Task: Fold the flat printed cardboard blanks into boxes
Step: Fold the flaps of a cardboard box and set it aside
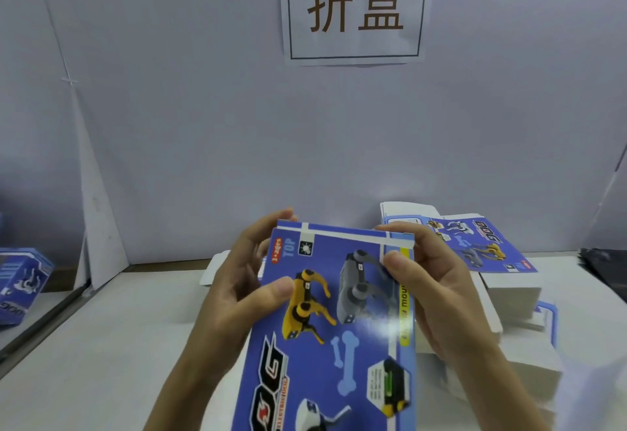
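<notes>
Both forearms bare, no sleeves, gloves, rings or watch on left hand & right hand.

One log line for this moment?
left hand: grips blue box blank | right hand: pinches its far edge | flat blanks stack: right, waiting

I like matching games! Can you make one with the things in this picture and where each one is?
Things:
1. held blue cardboard blank
2. paper sign
3. folded blue box
4. stack of flat blanks

Places:
A. far left, at the edge of the view
B. on the wall, up high
C. between the left hand and the right hand
D. on the table, at the right

Pairs: 1-C, 2-B, 3-A, 4-D
</notes>
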